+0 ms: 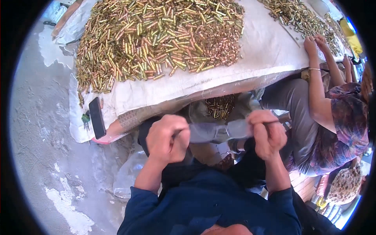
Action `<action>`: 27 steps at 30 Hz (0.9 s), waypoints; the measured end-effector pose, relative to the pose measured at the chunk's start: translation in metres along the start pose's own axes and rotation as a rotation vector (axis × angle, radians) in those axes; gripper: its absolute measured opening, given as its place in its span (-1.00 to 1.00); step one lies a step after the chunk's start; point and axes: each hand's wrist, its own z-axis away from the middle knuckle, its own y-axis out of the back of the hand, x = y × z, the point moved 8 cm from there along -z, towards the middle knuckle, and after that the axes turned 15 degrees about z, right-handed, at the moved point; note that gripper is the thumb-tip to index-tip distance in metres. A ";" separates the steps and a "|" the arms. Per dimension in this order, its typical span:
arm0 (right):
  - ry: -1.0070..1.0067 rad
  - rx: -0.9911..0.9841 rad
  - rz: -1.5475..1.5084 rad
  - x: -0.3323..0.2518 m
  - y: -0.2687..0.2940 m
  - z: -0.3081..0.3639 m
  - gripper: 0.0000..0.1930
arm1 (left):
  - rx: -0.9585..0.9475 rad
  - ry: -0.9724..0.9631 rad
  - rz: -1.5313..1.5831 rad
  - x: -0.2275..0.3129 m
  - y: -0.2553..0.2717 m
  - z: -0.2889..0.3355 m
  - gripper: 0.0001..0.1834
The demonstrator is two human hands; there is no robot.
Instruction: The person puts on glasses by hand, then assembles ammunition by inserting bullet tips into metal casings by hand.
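Note:
A pair of glasses (203, 132) with clear, faintly tinted lenses is held level between my two hands, in front of my chest and below the table's near edge. My left hand (168, 138) is closed at the left end of the glasses. The fingers of my right hand (268, 134) are curled round the right end. Motion smears the lenses a little, and my fingers hide the temples. Beyond my hands, a big heap of small brass- and copper-coloured tubes (156, 39) covers much of the cloth-topped table (270, 47).
A black phone (97, 117) and keys (85, 121) lie at the table's left corner. Below the edge, a container holds more brass tubes (220, 106). At right sits a co-worker, with hands (316, 42) at a second heap (297, 19). Clear plastic (129, 176) lies low at left.

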 end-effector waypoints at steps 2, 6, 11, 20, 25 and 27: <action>0.025 0.073 -0.094 -0.031 0.014 -0.001 -0.87 | 0.074 0.022 0.082 0.025 0.012 0.002 -0.90; -0.047 0.032 -0.265 -0.065 0.030 0.002 -0.85 | 0.181 -0.101 0.332 0.061 0.021 -0.003 -0.88; 0.077 0.156 -0.433 -0.088 0.041 0.015 -0.85 | 0.277 -0.296 0.366 0.099 0.022 0.004 -0.78; 0.115 0.113 -0.431 -0.102 0.047 0.036 -0.74 | 0.226 -0.259 0.316 0.116 0.022 0.017 -0.73; 0.116 0.171 -0.451 -0.105 0.053 0.037 -0.74 | 0.198 -0.285 0.375 0.121 0.019 0.018 -0.74; 0.142 0.117 -0.446 -0.106 0.051 0.039 -0.68 | 0.185 -0.270 0.394 0.116 0.021 0.020 -0.75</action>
